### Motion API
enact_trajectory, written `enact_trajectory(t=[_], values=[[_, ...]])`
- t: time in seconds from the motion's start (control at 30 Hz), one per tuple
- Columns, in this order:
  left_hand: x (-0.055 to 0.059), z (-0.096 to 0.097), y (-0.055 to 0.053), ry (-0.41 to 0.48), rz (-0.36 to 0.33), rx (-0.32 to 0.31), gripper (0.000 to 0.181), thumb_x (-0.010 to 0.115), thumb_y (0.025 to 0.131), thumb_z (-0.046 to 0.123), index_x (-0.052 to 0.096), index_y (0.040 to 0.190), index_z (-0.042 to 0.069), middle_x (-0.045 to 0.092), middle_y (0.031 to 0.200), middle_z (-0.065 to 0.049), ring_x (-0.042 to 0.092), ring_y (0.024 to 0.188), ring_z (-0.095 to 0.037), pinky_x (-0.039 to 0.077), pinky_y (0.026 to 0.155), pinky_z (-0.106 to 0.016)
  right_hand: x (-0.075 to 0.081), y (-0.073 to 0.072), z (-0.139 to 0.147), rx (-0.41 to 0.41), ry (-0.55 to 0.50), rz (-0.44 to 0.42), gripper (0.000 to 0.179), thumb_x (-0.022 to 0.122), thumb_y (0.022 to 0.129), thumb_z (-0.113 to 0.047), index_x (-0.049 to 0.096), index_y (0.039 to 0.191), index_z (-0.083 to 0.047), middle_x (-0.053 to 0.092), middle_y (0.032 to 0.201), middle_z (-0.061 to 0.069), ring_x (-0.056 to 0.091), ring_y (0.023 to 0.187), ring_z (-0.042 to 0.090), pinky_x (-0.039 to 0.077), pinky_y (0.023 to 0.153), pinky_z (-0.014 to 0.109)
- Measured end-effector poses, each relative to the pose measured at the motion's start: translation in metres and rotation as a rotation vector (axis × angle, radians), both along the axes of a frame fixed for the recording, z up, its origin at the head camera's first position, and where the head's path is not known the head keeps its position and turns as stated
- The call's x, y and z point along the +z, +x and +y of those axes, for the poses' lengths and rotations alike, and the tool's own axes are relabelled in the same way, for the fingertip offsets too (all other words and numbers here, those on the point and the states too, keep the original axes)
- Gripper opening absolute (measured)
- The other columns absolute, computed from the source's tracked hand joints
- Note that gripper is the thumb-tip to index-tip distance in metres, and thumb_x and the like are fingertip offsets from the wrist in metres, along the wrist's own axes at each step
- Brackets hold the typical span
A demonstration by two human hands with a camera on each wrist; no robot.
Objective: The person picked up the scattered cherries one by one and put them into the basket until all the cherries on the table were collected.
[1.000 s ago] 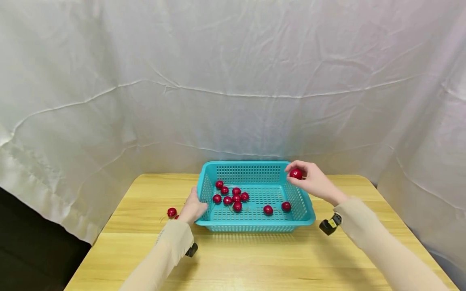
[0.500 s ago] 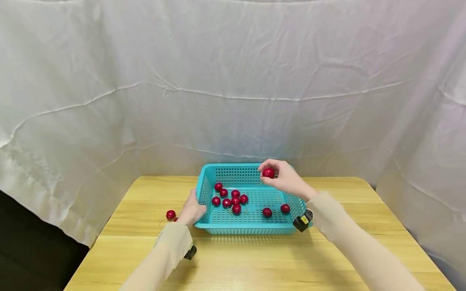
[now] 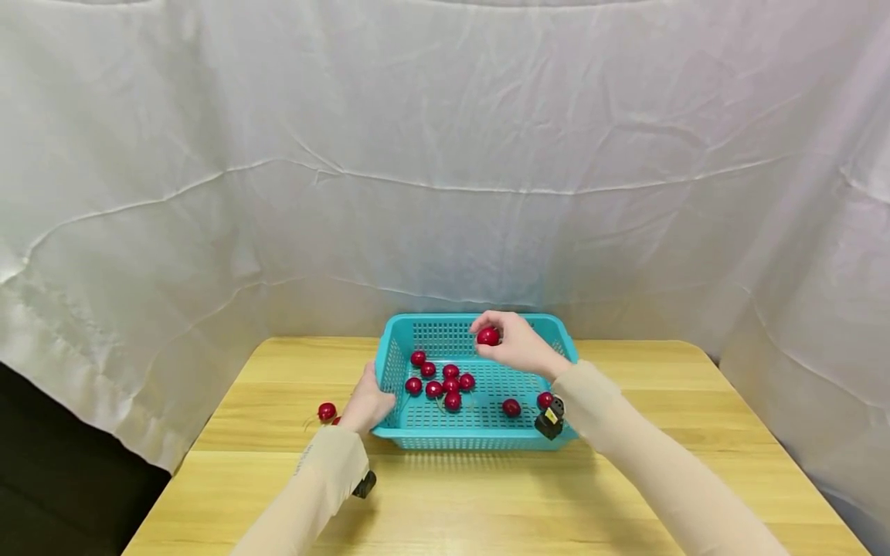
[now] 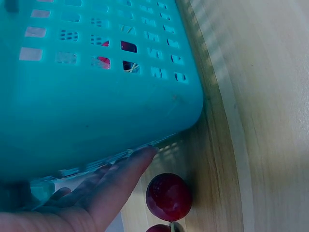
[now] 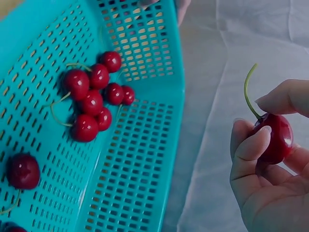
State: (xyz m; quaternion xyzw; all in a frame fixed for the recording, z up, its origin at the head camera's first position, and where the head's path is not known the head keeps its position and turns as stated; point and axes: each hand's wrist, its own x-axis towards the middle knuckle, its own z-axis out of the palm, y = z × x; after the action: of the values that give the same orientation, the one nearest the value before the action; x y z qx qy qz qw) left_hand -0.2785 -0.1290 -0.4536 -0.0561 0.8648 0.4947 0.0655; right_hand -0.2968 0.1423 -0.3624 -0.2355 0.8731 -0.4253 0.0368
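A turquoise plastic basket (image 3: pixel 473 442) with perforated walls holds several red cherries (image 3: pixel 451 371), mostly bunched in its left half. Above its back half, my right hand (image 3: pixel 518 345) pinches one cherry (image 3: pixel 488 337) between thumb and fingers. In the right wrist view that cherry (image 5: pixel 277 139) is glossy dark red, its green stem curving upward. My left hand (image 3: pixel 368 399) rests against the basket's left side, its fingers straight along the outer wall. Seen from the left wrist, the fingers (image 4: pixel 120 179) lie at the wall's underside, close to a loose cherry (image 4: pixel 169 197).
On the wooden table (image 3: pixel 473 502), a loose cherry (image 3: pixel 327 411) lies left of my left hand, with another partly hidden by the wrist. White cloth (image 3: pixel 445 154) hangs behind the table and along both sides. A black area (image 3: pixel 62 455) shows at lower left.
My right hand has moved left from over the basket's right rim to above its back middle, carrying the cherry. The left hand stays at the basket's left side.
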Motion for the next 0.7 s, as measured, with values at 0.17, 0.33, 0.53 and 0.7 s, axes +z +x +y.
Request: enact_trajectory(t=[0.17, 0.33, 0.53, 0.7], values=[[0.001, 0.001, 0.001, -0.006, 0.006, 0.001, 0.073, 0.054, 0.089, -0.006, 0.023, 0.153, 0.006, 0.043, 0.152, -0.025, 0.045, 0.137, -0.046, 0.037, 0.112, -0.068, -0.004, -0.008, -0.003, -0.025, 0.077, 0.0, 0.023, 0.064, 0.093, -0.008, 0.062, 0.116, -0.006, 0.064, 0.088, 0.009, 0.052, 0.071, 0.017, 0.047, 0.066, 0.03], [0.001, 0.001, 0.0, -0.004, 0.005, 0.002, 0.072, 0.055, 0.089, -0.006, 0.024, 0.153, 0.006, 0.044, 0.151, -0.025, 0.046, 0.136, -0.046, 0.038, 0.111, -0.068, -0.008, -0.015, -0.005, -0.038, 0.148, 0.016, 0.024, 0.065, 0.092, -0.008, 0.063, 0.115, -0.006, 0.067, 0.094, 0.009, 0.056, 0.077, 0.018, 0.05, 0.071, 0.029], [0.0, 0.001, -0.002, 0.008, -0.005, 0.002, 0.073, 0.054, 0.089, -0.007, 0.024, 0.153, 0.007, 0.043, 0.152, -0.024, 0.046, 0.137, -0.045, 0.04, 0.11, -0.068, -0.015, -0.023, -0.007, -0.009, 0.252, 0.051, 0.026, 0.065, 0.092, -0.009, 0.063, 0.117, -0.005, 0.068, 0.112, 0.015, 0.059, 0.083, 0.018, 0.053, 0.075, 0.03], [0.0, 0.002, -0.002, 0.0, -0.008, 0.002, 0.072, 0.054, 0.089, -0.007, 0.024, 0.153, 0.007, 0.043, 0.152, -0.024, 0.046, 0.137, -0.045, 0.039, 0.11, -0.068, -0.018, -0.027, -0.008, 0.026, 0.344, 0.041, 0.027, 0.066, 0.092, -0.009, 0.063, 0.118, -0.006, 0.067, 0.123, 0.017, 0.057, 0.081, 0.016, 0.052, 0.075, 0.03]])
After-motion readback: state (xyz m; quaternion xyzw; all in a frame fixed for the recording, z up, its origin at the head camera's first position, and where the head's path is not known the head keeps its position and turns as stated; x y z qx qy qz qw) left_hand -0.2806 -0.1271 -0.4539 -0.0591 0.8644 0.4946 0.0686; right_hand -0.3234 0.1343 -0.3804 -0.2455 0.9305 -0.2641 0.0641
